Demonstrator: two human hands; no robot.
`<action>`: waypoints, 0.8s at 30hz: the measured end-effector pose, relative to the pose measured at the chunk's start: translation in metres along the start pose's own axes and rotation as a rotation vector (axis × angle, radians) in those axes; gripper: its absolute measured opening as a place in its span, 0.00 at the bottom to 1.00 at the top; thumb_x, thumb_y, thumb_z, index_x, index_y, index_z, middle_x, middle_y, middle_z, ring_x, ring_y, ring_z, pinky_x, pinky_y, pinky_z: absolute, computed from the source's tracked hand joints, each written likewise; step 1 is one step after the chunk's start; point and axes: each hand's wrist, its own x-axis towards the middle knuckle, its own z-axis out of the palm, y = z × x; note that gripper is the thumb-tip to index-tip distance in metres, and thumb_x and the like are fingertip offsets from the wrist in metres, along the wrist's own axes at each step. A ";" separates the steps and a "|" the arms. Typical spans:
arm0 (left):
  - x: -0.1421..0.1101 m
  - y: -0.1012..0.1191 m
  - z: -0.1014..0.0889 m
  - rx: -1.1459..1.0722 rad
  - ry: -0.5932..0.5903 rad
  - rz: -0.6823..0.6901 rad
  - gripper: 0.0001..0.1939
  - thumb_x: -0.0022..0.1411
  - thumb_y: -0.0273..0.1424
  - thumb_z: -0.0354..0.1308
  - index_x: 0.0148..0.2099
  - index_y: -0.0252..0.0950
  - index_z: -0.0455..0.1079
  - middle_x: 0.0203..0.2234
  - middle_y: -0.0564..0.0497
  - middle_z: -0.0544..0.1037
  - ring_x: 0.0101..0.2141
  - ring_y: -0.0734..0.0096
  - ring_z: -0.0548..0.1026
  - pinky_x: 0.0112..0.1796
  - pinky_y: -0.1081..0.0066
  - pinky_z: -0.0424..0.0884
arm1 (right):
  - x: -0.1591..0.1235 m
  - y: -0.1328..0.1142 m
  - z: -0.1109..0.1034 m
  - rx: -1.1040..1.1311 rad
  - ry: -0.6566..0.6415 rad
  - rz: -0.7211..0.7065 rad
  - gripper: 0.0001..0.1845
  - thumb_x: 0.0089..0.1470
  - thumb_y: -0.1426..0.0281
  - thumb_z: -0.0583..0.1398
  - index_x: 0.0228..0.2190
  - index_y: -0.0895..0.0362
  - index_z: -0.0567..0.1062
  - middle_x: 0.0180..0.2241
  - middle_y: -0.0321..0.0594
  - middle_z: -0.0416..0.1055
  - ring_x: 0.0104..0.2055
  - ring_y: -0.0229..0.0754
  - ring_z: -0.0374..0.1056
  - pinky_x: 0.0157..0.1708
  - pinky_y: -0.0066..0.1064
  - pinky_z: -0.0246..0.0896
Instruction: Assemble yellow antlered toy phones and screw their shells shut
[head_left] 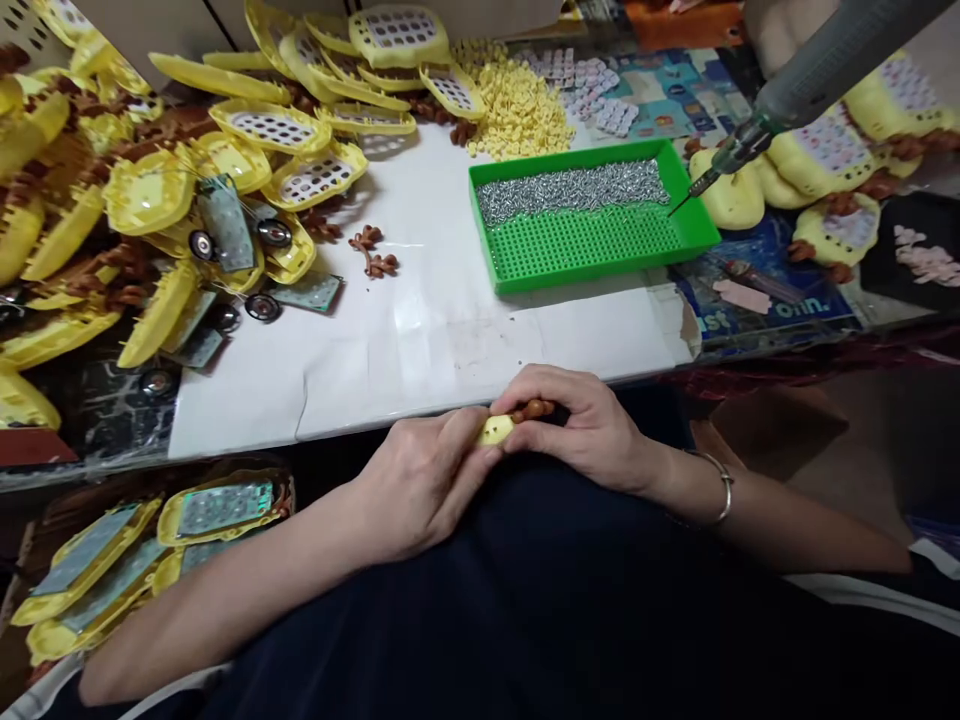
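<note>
Close to my body, just below the table's front edge, both hands grip a small yellow plastic toy casing (495, 431) with dark holes in its visible face. My left hand (420, 480) wraps round its left side, thumb on top. Fingers and thumb of my right hand (581, 420) pinch its right end. There a brown knobbly plastic piece (536, 409) sticks out between the right thumb and fingers. Most of the casing is hidden by the hands.
A green tray (600, 268) holds silver screws (577, 190). Over its right end hangs an electric screwdriver (787, 110). Yellow shells (150, 190) with circuit boards and speakers pile up left. Small yellow parts (517, 105) lie behind. Finished-looking yellow toys (821, 150) stand right; a box of shells (217, 508) sits lower left.
</note>
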 end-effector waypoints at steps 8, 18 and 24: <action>-0.007 -0.018 -0.003 -0.120 0.156 0.010 0.13 0.69 0.26 0.47 0.54 0.35 0.61 0.38 0.47 0.79 0.34 0.71 0.78 0.35 0.76 0.73 | 0.007 0.003 -0.008 0.051 -0.010 0.124 0.14 0.52 0.68 0.67 0.41 0.59 0.76 0.38 0.39 0.78 0.39 0.36 0.74 0.41 0.26 0.70; -0.011 -0.027 0.011 -0.309 0.414 0.051 0.17 0.63 0.25 0.58 0.53 0.41 0.64 0.42 0.47 0.79 0.40 0.66 0.79 0.40 0.71 0.76 | 0.023 -0.002 0.009 -0.049 0.156 -0.237 0.11 0.54 0.66 0.65 0.31 0.63 0.75 0.27 0.38 0.72 0.30 0.33 0.68 0.31 0.24 0.65; -0.009 -0.024 0.012 -0.404 0.430 -0.163 0.11 0.60 0.28 0.62 0.46 0.36 0.69 0.37 0.48 0.79 0.35 0.68 0.79 0.36 0.71 0.76 | 0.034 -0.001 0.012 -0.083 0.130 -0.239 0.11 0.54 0.66 0.65 0.31 0.62 0.75 0.27 0.38 0.73 0.30 0.33 0.69 0.32 0.24 0.66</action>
